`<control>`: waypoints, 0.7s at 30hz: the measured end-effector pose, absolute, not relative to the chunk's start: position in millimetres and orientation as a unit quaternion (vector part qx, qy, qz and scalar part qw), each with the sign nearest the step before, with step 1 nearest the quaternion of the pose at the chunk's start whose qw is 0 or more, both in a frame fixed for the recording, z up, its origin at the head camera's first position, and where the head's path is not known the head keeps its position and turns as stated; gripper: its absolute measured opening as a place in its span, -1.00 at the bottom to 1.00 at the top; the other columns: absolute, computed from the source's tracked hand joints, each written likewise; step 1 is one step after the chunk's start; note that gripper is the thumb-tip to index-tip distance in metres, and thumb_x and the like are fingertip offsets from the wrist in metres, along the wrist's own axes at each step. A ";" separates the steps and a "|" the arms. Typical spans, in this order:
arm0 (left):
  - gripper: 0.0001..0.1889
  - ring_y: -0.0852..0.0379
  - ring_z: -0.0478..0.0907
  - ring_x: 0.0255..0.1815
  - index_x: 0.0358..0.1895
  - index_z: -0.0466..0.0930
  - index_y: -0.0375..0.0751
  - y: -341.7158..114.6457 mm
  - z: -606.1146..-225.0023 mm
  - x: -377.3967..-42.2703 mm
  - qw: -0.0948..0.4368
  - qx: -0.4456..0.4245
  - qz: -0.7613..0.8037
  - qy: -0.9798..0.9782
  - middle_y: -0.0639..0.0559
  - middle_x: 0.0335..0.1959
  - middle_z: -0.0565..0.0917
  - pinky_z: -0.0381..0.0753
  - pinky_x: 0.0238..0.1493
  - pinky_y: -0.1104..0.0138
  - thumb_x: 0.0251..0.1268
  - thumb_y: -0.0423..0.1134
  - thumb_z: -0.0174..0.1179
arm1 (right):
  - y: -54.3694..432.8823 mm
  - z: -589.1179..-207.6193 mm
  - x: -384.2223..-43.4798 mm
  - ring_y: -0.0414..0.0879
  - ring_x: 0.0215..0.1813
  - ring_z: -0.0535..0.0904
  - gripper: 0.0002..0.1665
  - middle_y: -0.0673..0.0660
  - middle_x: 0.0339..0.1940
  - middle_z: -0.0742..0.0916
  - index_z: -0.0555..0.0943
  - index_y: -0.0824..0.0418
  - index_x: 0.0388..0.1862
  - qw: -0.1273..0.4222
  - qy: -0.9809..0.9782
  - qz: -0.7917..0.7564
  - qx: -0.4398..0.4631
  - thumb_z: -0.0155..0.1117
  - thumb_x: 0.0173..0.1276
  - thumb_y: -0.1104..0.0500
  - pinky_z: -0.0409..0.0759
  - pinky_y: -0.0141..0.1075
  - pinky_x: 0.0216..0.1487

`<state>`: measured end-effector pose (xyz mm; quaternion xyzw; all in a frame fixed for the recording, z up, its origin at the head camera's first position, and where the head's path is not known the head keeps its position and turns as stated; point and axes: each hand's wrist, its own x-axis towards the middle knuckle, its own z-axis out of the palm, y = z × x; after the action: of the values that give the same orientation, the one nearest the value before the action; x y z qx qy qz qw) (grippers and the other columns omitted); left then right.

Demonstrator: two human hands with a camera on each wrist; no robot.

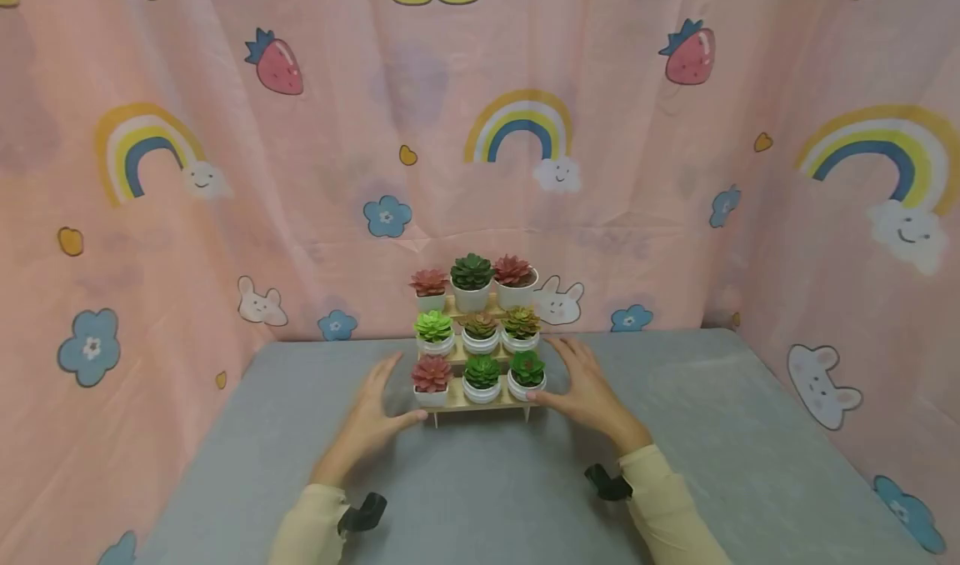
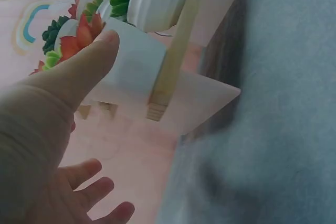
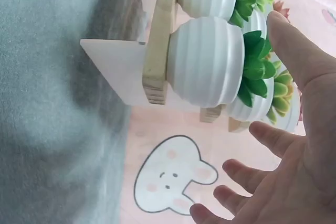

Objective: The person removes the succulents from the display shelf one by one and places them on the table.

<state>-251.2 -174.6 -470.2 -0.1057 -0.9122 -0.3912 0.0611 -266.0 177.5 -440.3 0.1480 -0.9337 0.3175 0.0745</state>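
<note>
A three-step stand with wooden shelves [image 1: 480, 407] and white side legs holds potted succulents in white pots. A red succulent [image 1: 431, 373] and two green ones, a middle one [image 1: 482, 372] and a right one [image 1: 527, 369], fill the front step. Bright green and brownish plants sit on the middle step; a dark green succulent [image 1: 472, 272] stands between two red ones on top. To the stand's left is my left hand [image 1: 372, 415], fingers spread, thumb near the front red plant's pot [image 2: 134, 61]. My right hand [image 1: 588, 390] spreads on the other side, thumb near the front right pot [image 3: 207, 61]. Whether either thumb touches is unclear.
The stand is at the back of a grey-covered table [image 1: 480, 498], close to a pink patterned curtain [image 1: 480, 198] that also hangs along both sides. Dark wrist mounts, left [image 1: 363, 513] and right [image 1: 607, 483], stick out from the cream sleeves.
</note>
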 end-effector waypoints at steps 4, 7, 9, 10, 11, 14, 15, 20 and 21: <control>0.03 -0.39 0.12 0.59 0.62 0.08 -0.01 -172.3 -477.5 -257.2 0.031 -0.107 -0.436 -0.893 -0.32 0.61 0.14 0.21 0.44 -0.33 0.13 -0.07 0.52 | 177.0 -442.1 -270.7 0.40 0.59 0.15 0.13 0.35 0.59 0.31 0.24 0.10 0.59 0.058 -0.928 0.336 0.152 0.54 0.16 -0.24 0.18 0.42 0.44; -0.02 -0.39 0.22 0.54 0.60 0.14 -0.10 -171.5 -482.1 -260.0 0.020 -0.109 -0.452 -0.885 -0.30 0.58 0.21 0.29 0.40 -0.31 0.15 -0.11 0.51 | 176.6 -444.7 -273.8 0.37 0.59 0.17 0.11 0.33 0.59 0.33 0.25 0.14 0.58 0.041 -0.923 0.352 0.153 0.53 0.18 -0.21 0.17 0.38 0.47; -0.06 -0.41 0.28 0.50 0.58 0.17 -0.19 -170.9 -485.5 -262.3 0.017 -0.115 -0.464 -0.878 -0.32 0.56 0.25 0.32 0.38 -0.29 0.16 -0.13 0.50 | 176.9 -447.3 -274.9 0.36 0.59 0.19 0.10 0.33 0.59 0.34 0.25 0.16 0.58 0.035 -0.918 0.364 0.154 0.54 0.19 -0.18 0.17 0.35 0.48; -0.07 -0.42 0.29 0.48 0.56 0.19 -0.23 -170.4 -487.0 -263.0 0.015 -0.116 -0.470 -0.875 -0.33 0.55 0.28 0.33 0.38 -0.29 0.16 -0.14 0.50 | 177.4 -448.3 -275.0 0.36 0.59 0.19 0.10 0.33 0.58 0.34 0.24 0.17 0.58 0.031 -0.915 0.371 0.154 0.54 0.19 -0.17 0.18 0.35 0.49; -0.08 -0.43 0.29 0.47 0.55 0.21 -0.26 -169.7 -488.2 -263.5 0.013 -0.116 -0.479 -0.870 -0.34 0.54 0.29 0.33 0.38 -0.29 0.16 -0.16 0.50 | 178.1 -449.6 -274.9 0.36 0.59 0.19 0.09 0.34 0.58 0.34 0.24 0.18 0.58 0.027 -0.913 0.377 0.153 0.53 0.20 -0.15 0.18 0.34 0.49; -0.12 -0.45 0.29 0.47 0.52 0.24 -0.33 -167.7 -492.4 -265.2 0.006 -0.115 -0.500 -0.858 -0.38 0.51 0.33 0.31 0.40 -0.28 0.16 -0.20 0.49 | 180.5 -453.1 -274.2 0.37 0.58 0.21 0.07 0.36 0.56 0.36 0.25 0.19 0.57 0.022 -0.907 0.393 0.150 0.53 0.22 -0.13 0.19 0.35 0.48; -0.13 -0.45 0.29 0.47 0.51 0.25 -0.33 -167.0 -493.5 -265.6 0.003 -0.114 -0.506 -0.855 -0.38 0.50 0.34 0.31 0.41 -0.28 0.16 -0.21 0.49 | 181.2 -453.9 -273.8 0.37 0.57 0.22 0.06 0.37 0.56 0.36 0.25 0.20 0.57 0.021 -0.905 0.398 0.148 0.53 0.23 -0.12 0.20 0.35 0.47; -0.18 -0.45 0.29 0.48 0.51 0.26 -0.34 -164.9 -498.6 -267.1 -0.003 -0.120 -0.526 -0.842 -0.39 0.48 0.36 0.27 0.44 -0.27 0.21 -0.24 0.45 | 183.1 -459.0 -274.8 0.36 0.53 0.29 -0.04 0.38 0.51 0.43 0.29 0.23 0.55 0.026 -0.902 0.406 0.143 0.48 0.29 -0.07 0.23 0.34 0.46; -0.18 -0.45 0.30 0.47 0.51 0.26 -0.35 -165.1 -499.6 -267.1 -0.004 -0.122 -0.531 -0.838 -0.40 0.48 0.36 0.27 0.44 -0.27 0.22 -0.25 0.44 | 182.9 -459.5 -275.1 0.35 0.53 0.31 -0.06 0.38 0.50 0.44 0.30 0.23 0.54 0.028 -0.902 0.406 0.144 0.47 0.30 -0.06 0.24 0.34 0.45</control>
<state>-267.1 -165.1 -499.6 -0.1222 -0.8384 -0.5312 -0.0045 -275.1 182.9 -459.5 0.1441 -0.9020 0.4059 0.0278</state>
